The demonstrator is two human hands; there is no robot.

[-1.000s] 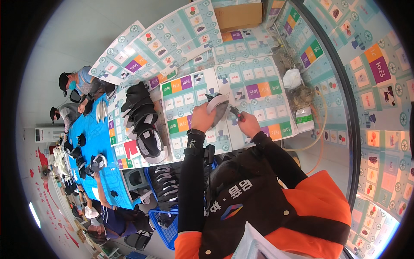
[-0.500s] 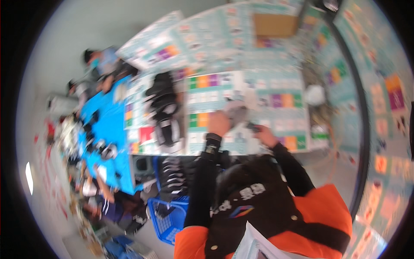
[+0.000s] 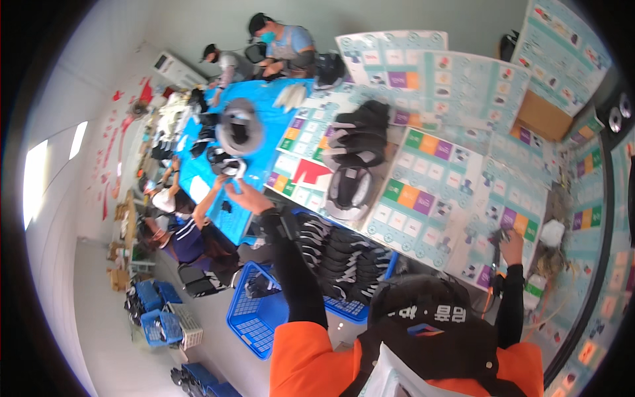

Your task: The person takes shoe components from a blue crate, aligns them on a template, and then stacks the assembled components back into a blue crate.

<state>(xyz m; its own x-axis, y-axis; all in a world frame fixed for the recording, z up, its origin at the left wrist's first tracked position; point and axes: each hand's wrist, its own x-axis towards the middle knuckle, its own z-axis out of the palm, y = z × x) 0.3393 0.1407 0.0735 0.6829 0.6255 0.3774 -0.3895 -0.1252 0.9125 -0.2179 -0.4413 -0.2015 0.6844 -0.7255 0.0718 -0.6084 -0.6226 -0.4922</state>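
Shoe part (image 3: pixel 233 168), black and white, sits pinched in the left hand (image 3: pixel 246 196), stretched far out over the blue table (image 3: pixel 198 175). Beside that hand another person's hand reaches up. Right hand (image 3: pixel 510 243) is curled round a dark tool (image 3: pixel 495 238) at the patterned sheets (image 3: pixel 423 198). Between the arms lie stacked black shoe uppers (image 3: pixel 354 142), with a blue basket (image 3: pixel 254 317) below.

light: bright, even, from window (image 3: pixel 36 182) at left | shadows: soft | edges: strong fisheye bending
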